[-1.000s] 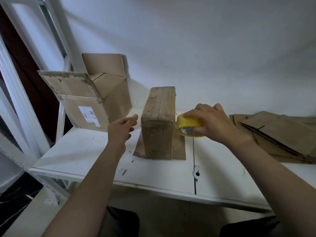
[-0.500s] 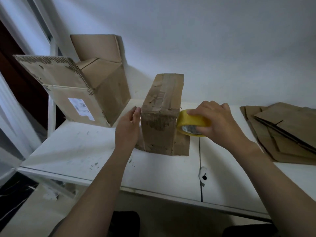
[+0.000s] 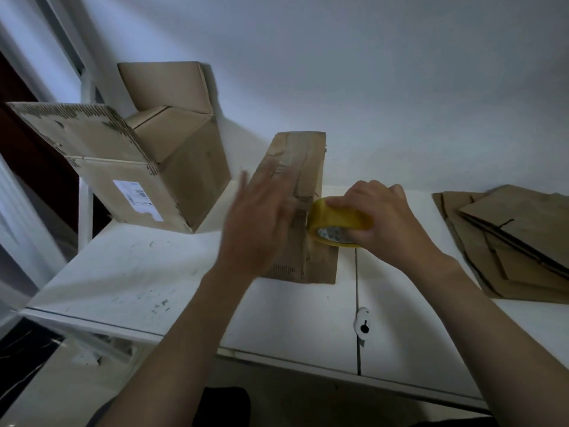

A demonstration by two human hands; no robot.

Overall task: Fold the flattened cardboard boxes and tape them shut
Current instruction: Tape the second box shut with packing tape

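A narrow folded cardboard box (image 3: 303, 161) stands upright on the white table (image 3: 147, 272), with one flap lying flat at its base. My left hand (image 3: 260, 217), blurred by motion, has its fingers straight and spread over the box's near left face. My right hand (image 3: 378, 220) grips a yellow tape roll (image 3: 334, 221) and holds it against the box's right side. A stack of flattened cardboard boxes (image 3: 517, 241) lies on the table at the right.
A larger open cardboard box (image 3: 160, 167) with a white label tilts at the table's back left beside a white frame (image 3: 84, 167). A seam (image 3: 357, 303) with a small white latch splits the tabletop. The wall runs close behind.
My left hand moved from the box's left side up onto its near face. The right hand and tape roll stay against the box's right side.
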